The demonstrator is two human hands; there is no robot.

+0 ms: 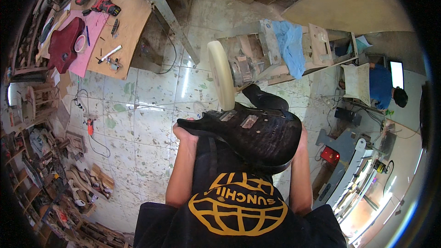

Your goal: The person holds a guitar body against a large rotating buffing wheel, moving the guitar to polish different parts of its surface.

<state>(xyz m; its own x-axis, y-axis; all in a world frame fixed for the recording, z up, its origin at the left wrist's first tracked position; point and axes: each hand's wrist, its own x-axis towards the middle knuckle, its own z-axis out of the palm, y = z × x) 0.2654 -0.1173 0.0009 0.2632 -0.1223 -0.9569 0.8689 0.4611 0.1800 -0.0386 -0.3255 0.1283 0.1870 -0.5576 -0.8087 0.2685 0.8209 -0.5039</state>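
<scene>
While the left hand clamps the horn end of the black guitar body from underneath and the right hand cups its rounded lower edge, the body sits level between them at about waist height, glossy face up, so that both hands carry its weight and can steer it; the hands are well apart, one at each end, and the right hand's fingers are hidden behind the rim, so how tightly they close I cannot tell. Held this way, the body's far edge meets the cream buffing wheel, which stands edge-on just above it, seemingly touching near the pickup cavities; keeping the face flat and the grip wide likely lets the person press the surface evenly against the wheel. Behind the wheel sits its motor on a rough wooden stand, with a blue cloth draped over it, within easy reach. Farther off, at the upper left, a workbench carries a red guitar body on a pink sheet and a red cordless drill. To the right, well apart, another person in a blue shirt bends over their own work.
</scene>
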